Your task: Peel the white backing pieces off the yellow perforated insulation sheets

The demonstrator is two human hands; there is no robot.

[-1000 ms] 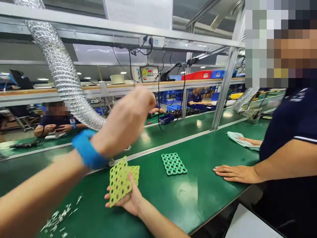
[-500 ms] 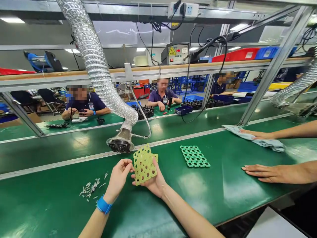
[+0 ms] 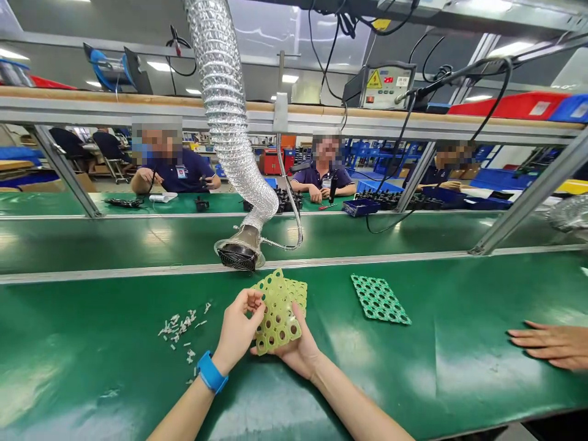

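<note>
Two perforated yellow-green panels (image 3: 278, 309) overlap at differing angles above the counter (image 3: 463, 367), both tilted, thin and flat with rows of round holes and scalloped edges. The right hand (image 3: 297, 349) holds them from below, thumb across the front. The left hand (image 3: 239, 327), above one blue wristband (image 3: 212, 372), has its fingertips drawn narrow at their left edge; whether it pinches anything, I cannot tell. One green perforated panel (image 3: 380, 299) lies to the right; small white pieces (image 3: 174, 320), too many to count, lie scattered left.
</note>
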